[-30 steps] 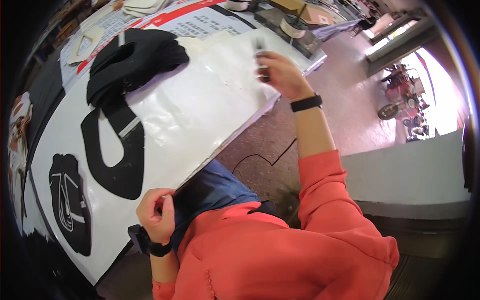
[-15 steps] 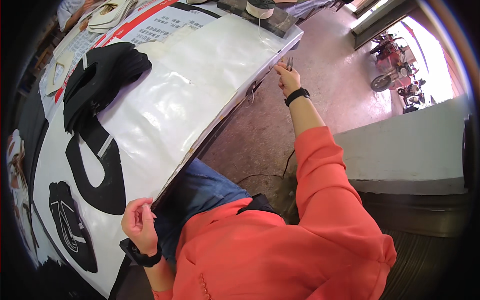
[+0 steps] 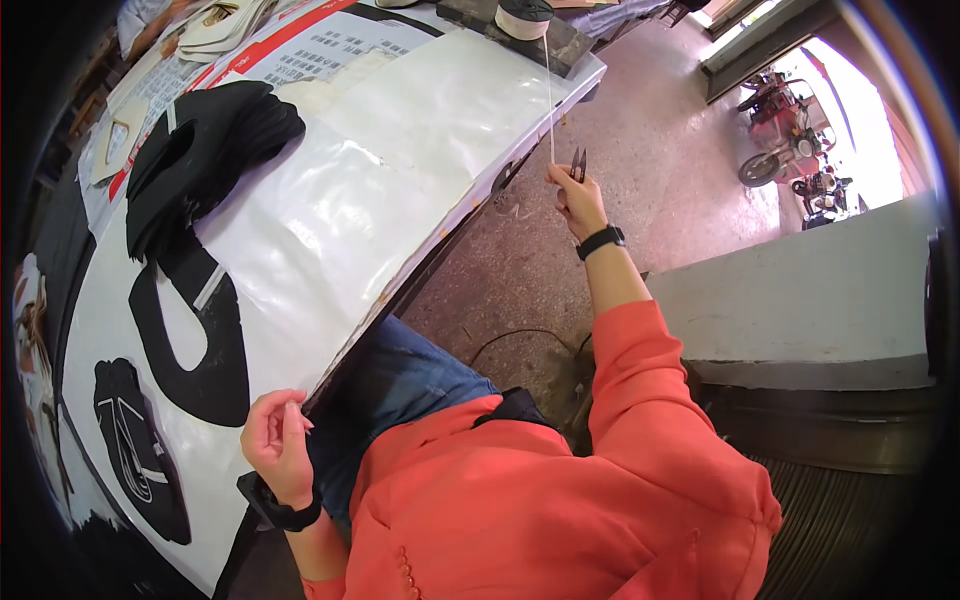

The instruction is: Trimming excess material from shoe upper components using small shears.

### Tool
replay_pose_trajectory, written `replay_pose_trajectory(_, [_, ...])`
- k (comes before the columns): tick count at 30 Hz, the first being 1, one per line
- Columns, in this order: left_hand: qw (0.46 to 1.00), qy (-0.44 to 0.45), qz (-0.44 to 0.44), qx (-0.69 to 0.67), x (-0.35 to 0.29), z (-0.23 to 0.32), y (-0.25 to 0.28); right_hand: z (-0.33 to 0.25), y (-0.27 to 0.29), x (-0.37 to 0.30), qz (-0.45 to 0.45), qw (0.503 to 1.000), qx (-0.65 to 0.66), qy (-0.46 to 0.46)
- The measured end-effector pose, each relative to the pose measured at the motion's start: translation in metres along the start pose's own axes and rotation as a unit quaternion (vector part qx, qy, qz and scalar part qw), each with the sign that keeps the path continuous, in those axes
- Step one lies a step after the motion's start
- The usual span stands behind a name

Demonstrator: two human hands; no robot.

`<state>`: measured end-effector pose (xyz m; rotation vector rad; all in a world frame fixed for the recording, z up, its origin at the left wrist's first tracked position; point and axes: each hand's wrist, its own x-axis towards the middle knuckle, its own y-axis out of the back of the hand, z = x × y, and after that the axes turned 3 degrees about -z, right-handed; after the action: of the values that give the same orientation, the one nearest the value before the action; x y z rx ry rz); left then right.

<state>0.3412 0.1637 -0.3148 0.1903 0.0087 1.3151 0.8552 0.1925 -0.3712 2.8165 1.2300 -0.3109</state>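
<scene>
Fingers of the left hand (image 3: 280, 442) curl toward the thumb by the white-covered table (image 3: 350, 240); whether they hold anything is unclear. Right hand (image 3: 580, 205), past the table's edge, grips dark thread snips (image 3: 582, 170) and pinches taut white cord (image 3: 550, 115) running to a spool (image 3: 523, 20) at the far corner.

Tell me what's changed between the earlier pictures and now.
The right hand has moved from over the table to beyond its edge. It now has hold of a white strand; slack half a second ago, the strand now runs straight from the spool to that hand. The head view swung too. Unchanged: the snips in the right hand, the left hand by the table edge, the stacked black pieces.
</scene>
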Motion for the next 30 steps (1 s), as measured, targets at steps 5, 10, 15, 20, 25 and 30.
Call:
replay_pose_trajectory(5, [1.000,-0.002,-0.011,-0.017,0.002,0.003,0.000,0.021,0.005,-0.031,-0.009,0.991,-0.130,0.009])
replay_pose_trajectory(10, [0.998,0.011,-0.011,-0.057,0.005,0.018,-0.002,0.114,0.006,-0.079,-0.024,0.964,-0.261,0.043])
replay_pose_trajectory(15, [0.997,0.012,-0.028,-0.071,0.001,0.035,-0.003,0.194,0.007,-0.152,-0.042,0.955,-0.287,-0.067])
replay_pose_trajectory(20, [0.994,-0.017,-0.066,-0.086,0.002,0.053,-0.011,0.229,0.024,-0.182,-0.140,0.891,-0.406,-0.146])
replay_pose_trajectory(25, [0.989,-0.035,-0.116,-0.086,0.006,0.069,-0.020,0.185,-0.010,-0.171,-0.063,0.957,-0.264,-0.100])
replay_pose_trajectory(30, [0.989,0.079,-0.108,-0.067,0.015,0.086,-0.047,0.059,-0.066,-0.171,-0.145,0.971,-0.172,-0.083])
